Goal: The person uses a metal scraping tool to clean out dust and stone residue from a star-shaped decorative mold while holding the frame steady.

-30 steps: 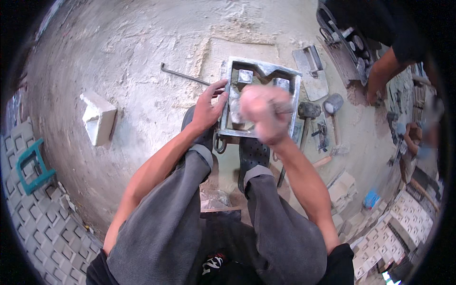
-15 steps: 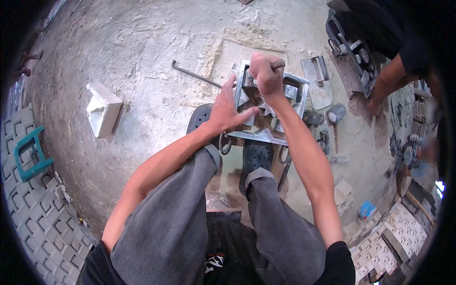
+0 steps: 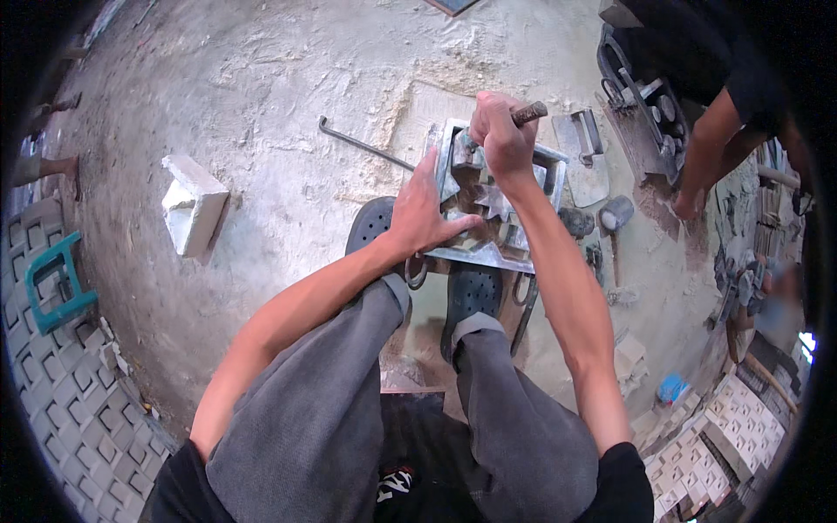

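Observation:
A metal rectangular mould [image 3: 484,254] with angular blocks and a star-shaped piece inside lies on the floor, close to my shoes. My left hand [image 3: 420,209] rests along its left rim, thumb spread over the near-left part and fingers stretched out. Above the mould's far side, my right hand [image 3: 506,144] is closed around a tool with a brown, rod-like handle [image 3: 529,113]. The handle's end sticks out to the right of the fist. A greyish block [image 3: 467,155] shows just left of the fist; I cannot tell whether it belongs to the tool.
A hooked metal rod [image 3: 362,141] lies left of the mould. Right of it are a flat metal plate with a handle [image 3: 582,161] and a mallet [image 3: 615,212]. A white angular block [image 3: 193,209] stands at left. Another person's arm [image 3: 711,157] works at far right beside another mould.
My right hand has moved slightly right, showing more of the tool's handle and the greyish block. My left hand stays on the rim. A person's foot has come into view at far left.

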Motion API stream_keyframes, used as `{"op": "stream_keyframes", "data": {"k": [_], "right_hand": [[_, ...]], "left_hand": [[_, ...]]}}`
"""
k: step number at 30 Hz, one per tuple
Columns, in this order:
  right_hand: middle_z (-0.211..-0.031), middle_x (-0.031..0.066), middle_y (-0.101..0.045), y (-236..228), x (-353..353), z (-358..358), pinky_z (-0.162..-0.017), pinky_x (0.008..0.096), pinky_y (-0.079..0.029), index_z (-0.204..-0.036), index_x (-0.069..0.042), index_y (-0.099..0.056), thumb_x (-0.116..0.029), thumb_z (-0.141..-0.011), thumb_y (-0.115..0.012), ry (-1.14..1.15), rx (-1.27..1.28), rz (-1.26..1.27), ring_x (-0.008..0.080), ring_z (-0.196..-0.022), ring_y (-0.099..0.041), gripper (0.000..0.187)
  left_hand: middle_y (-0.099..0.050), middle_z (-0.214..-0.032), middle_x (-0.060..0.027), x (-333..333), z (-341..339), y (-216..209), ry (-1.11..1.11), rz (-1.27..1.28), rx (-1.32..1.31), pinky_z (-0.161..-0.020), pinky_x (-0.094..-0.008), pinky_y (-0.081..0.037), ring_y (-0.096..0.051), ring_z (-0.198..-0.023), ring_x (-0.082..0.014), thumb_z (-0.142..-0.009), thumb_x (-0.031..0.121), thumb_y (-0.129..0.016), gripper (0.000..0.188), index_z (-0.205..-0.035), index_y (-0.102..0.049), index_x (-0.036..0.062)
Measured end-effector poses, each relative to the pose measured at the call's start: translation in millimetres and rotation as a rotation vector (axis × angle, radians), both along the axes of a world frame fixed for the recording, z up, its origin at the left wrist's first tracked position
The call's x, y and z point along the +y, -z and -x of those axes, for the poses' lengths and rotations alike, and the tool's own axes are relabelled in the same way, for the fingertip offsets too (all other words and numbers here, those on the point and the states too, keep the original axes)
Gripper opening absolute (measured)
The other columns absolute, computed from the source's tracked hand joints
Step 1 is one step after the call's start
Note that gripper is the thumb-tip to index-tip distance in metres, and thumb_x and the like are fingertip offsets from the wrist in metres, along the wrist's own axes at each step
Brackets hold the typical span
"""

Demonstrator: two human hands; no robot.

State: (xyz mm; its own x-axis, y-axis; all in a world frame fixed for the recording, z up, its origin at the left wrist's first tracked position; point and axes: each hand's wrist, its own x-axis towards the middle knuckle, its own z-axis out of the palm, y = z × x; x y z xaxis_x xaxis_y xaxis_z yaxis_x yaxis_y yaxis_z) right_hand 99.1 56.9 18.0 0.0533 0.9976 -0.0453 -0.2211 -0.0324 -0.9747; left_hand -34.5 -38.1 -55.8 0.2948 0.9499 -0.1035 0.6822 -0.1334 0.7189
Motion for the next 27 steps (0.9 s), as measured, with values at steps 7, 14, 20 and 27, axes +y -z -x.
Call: {"op": "stream_keyframes", "data": {"k": [7, 14, 20, 27], "right_hand": [[-0.053, -0.0036, -0.043, 45, 0, -6, -0.044, 0.0279, -0.029, -0.054, -0.006, -0.044, -0.012, -0.092, -0.052, 0.035, -0.513, -0.542, 0.0066, -0.049, -0.039, 0.039], [-0.051, 0.0032, -0.039, -33, 2, 6, -0.046, 0.0281, -0.029, -0.055, -0.005, -0.045, -0.009, -0.086, -0.054, 0.096, -0.018, 0.019, 0.0079, -0.048, -0.037, 0.033], [-0.050, -0.0019, -0.039, 38, 7, -1, -0.043, 0.0269, -0.027, -0.054, -0.007, -0.042, -0.013, -0.089, -0.055, 0.024, -0.136, -0.093, 0.0063, -0.045, -0.033, 0.037], [-0.050, -0.0036, -0.037, -12, -1, 0, -0.044, 0.0270, -0.027, -0.054, -0.009, -0.041, -0.010, -0.089, -0.054, 0.026, -0.196, -0.198, 0.0076, -0.044, -0.032, 0.037]], "left_hand": [[-0.032, -0.144, -0.0283, 2, -10, 2, -0.002, -0.031, -0.029, -0.107, -0.0449, -0.036, -0.042, -0.129, -0.0387, -0.063, 0.063, -0.079, 0.132, -0.147, -0.007, -0.0094], [-0.035, -0.141, -0.0281, 1, 3, 7, -0.015, -0.070, 0.031, -0.104, -0.0441, -0.039, -0.046, -0.125, -0.0381, -0.062, 0.062, -0.080, 0.132, -0.147, -0.007, -0.0091], [-0.034, -0.143, -0.0295, 1, -5, 9, -0.011, -0.065, -0.003, -0.104, -0.0448, -0.040, -0.047, -0.126, -0.0390, -0.063, 0.062, -0.080, 0.132, -0.147, -0.006, -0.0073], [-0.031, -0.146, -0.0285, 0, -1, 8, -0.007, -0.016, 0.054, -0.105, -0.0445, -0.039, -0.045, -0.128, -0.0385, -0.062, 0.065, -0.078, 0.135, -0.147, -0.004, -0.0082]]}}
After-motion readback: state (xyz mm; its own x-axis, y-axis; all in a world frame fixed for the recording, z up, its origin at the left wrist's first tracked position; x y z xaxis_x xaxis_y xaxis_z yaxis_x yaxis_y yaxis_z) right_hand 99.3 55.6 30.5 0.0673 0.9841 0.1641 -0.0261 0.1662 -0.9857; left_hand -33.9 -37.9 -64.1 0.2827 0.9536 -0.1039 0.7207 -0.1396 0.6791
